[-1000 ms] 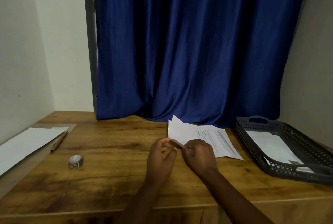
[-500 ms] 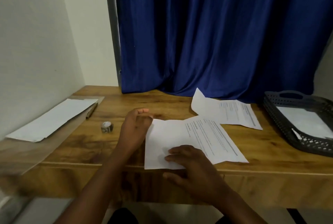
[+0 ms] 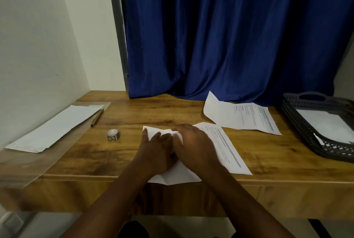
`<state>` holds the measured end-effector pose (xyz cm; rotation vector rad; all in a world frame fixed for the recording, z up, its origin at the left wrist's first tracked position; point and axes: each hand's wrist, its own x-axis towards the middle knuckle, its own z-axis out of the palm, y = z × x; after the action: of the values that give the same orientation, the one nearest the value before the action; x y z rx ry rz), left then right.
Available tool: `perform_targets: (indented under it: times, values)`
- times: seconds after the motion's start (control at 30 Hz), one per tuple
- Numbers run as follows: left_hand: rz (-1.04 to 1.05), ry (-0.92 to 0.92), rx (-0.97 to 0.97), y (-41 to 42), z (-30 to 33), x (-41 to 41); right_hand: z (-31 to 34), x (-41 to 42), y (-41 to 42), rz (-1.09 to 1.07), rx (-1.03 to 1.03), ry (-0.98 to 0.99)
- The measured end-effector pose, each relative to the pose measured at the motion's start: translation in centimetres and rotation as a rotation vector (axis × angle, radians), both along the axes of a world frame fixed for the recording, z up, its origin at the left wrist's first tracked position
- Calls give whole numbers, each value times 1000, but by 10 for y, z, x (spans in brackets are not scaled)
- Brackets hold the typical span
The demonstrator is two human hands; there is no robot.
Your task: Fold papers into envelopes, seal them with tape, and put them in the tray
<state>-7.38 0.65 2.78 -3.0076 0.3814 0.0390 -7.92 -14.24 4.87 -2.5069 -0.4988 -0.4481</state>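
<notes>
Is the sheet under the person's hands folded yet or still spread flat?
Partly folded: the sheet has its left part doubled over under both hands, left hand and right hand.

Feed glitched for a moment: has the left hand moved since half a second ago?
Yes. The left hand has shifted right, away from the tape roll, onto the printed sheet beside the right hand.

Low in the middle of the frame, my left hand (image 3: 157,147) and right hand (image 3: 193,145) press flat, side by side, on a printed sheet (image 3: 222,149) at the wooden table's (image 3: 172,115) near edge. A tape roll (image 3: 113,135) sits left of them, a second sheet (image 3: 241,117) lies beyond, and the dark tray (image 3: 293,117) holds white paper at right.
</notes>
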Motion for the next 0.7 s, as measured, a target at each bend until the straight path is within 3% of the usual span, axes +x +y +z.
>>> perform_targets:
  times: [0.13, 0.23, 0.47, 0.7]
  values:
    - [-36, 59, -53, -4, -14, 4, -26, 24, 14, 4, -204, 165]
    - [-41, 48, -106, 0, -23, 8, -39, 32, 10, 18, -165, 269]
    - [-22, -32, -182, 0, -31, 14, -46, 61, -32, -92, -398, 283]
    - [-16, -30, -200, 0, -28, 11, -50, 70, -57, -285, -418, 338]
